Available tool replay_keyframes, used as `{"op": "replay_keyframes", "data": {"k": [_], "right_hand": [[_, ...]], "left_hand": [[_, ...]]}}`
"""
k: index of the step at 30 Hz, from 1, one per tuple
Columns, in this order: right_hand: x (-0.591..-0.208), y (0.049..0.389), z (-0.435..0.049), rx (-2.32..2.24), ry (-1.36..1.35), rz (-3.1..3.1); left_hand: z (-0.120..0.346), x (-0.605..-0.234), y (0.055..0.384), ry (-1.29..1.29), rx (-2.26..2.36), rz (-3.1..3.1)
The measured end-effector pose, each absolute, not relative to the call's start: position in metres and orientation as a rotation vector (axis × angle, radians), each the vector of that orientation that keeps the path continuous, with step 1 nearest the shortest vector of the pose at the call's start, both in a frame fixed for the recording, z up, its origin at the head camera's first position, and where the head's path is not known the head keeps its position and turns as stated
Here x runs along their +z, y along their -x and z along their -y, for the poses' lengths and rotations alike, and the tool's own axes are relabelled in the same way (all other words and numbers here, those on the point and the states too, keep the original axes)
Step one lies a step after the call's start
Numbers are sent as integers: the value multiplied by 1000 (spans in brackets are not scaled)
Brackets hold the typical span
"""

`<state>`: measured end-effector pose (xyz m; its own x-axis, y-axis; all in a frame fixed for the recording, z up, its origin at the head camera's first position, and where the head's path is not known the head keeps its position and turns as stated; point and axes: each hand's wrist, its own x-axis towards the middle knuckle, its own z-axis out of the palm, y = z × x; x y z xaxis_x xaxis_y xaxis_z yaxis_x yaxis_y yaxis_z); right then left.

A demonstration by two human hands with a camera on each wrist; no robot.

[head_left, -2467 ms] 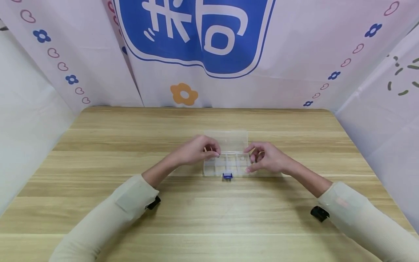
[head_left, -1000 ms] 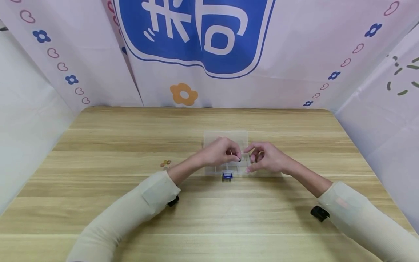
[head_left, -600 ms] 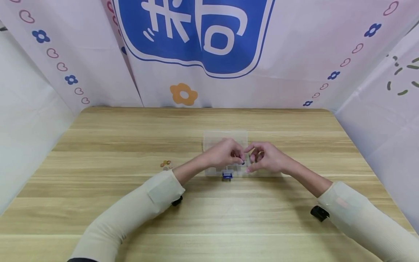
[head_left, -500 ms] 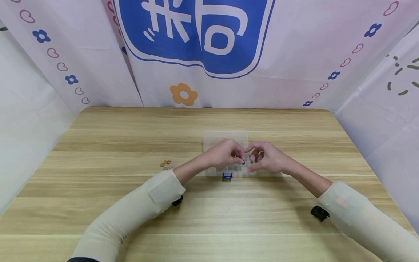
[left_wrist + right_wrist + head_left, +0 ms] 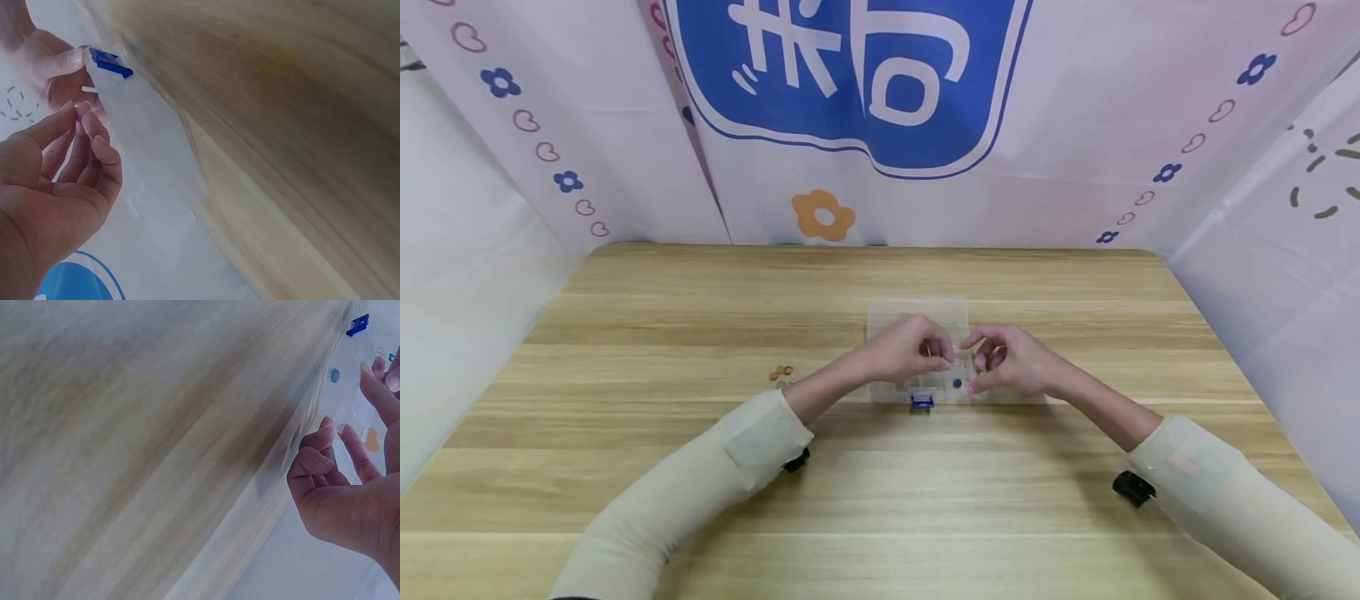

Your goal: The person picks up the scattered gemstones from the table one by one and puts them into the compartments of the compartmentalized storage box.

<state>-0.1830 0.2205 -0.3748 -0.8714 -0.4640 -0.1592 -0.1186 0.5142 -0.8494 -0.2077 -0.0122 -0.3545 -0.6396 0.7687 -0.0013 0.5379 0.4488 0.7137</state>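
Note:
A clear plastic compartment box (image 5: 880, 310) lies with its lid raised at the back and a blue latch (image 5: 922, 402) at its front. One small round blue piece (image 5: 957, 383) sits in a compartment at the box's right front; it also shows as a blue disc (image 5: 335, 375) in the right wrist view. Above the box, my left hand (image 5: 910, 343) has its thumb and fingertips close together, with no piece visible between them. My right hand (image 5: 1018, 360) holds the box's right end, thumb at the front corner and forefinger near the back. The left forearm hides part of the table.
Several small orange-brown pieces (image 5: 781, 372) and a few pale ones lie on the wooden table (image 5: 880, 500), left of the box beside the left wrist. A printed white cloth (image 5: 1075, 125) hangs behind the table and along both sides.
My left hand moved from the box's left side to its right, let go of the small blue piece in the right front compartment, then drew slightly back left. The right hand stays put.

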Motion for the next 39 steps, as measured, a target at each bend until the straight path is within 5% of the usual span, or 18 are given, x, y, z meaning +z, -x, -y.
{"op": "replay_keyframes", "data": {"k": [39], "right_hand": [[-374,181,-218,-1283,487,-2404]], "left_hand": [[135,-358,198,-866,1000,-2566]]}}
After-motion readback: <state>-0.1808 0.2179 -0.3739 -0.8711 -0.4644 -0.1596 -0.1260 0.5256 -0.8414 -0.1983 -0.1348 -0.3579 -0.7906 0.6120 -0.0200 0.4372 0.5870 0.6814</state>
